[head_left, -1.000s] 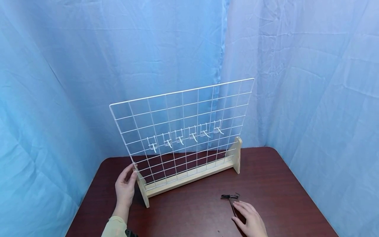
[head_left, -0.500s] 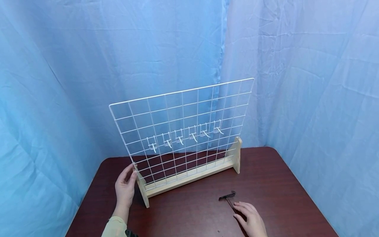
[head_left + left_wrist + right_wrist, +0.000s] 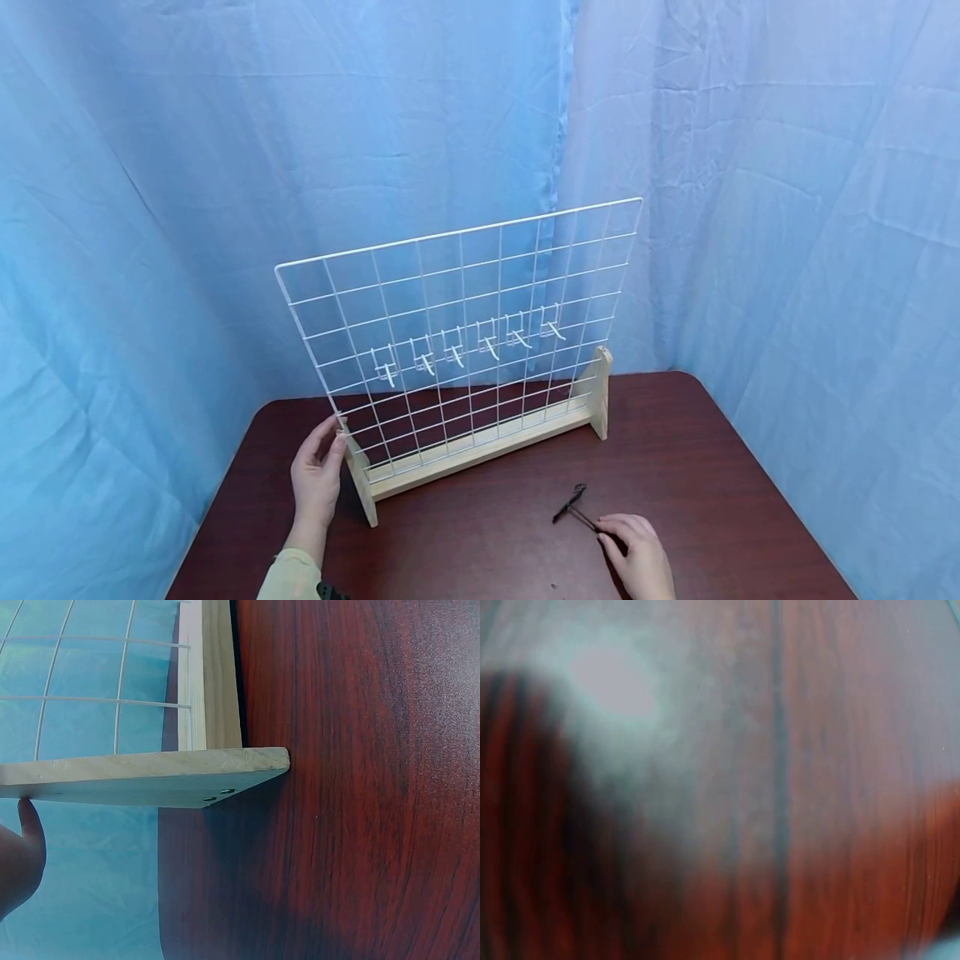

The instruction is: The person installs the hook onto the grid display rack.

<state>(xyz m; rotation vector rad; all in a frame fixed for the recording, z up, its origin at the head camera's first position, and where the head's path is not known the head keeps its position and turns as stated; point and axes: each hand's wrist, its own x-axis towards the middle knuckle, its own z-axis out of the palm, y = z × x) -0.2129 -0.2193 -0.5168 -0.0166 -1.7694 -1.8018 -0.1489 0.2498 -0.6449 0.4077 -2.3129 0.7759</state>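
A white wire grid (image 3: 480,283) stands upright in a pale wooden base (image 3: 480,457). My left hand (image 3: 315,479) pinches the upper front of the base's left end panel (image 3: 362,483), beside the grid's edge. In the left wrist view, the thumb (image 3: 28,840) touches that wooden panel (image 3: 150,766). My right hand (image 3: 639,554) pinches the thin shaft end of a dark T-shaped piece (image 3: 573,504), whose crossbar curls into a small hook. It points toward the grid, low over the table. The right wrist view holds only blurred tabletop and shadow.
Several white hooks (image 3: 491,343) hang in a row across the grid's middle. The dark red wood-grain table (image 3: 465,550) has rounded far corners. Blue curtains (image 3: 420,125) close in the back and sides. A tiny speck lies near the table's front.
The dark T-shaped piece has turned counterclockwise in my right hand, its crossbar going from level to slanted. The right hand has shifted slightly down. My left hand and the grid have hardly moved.
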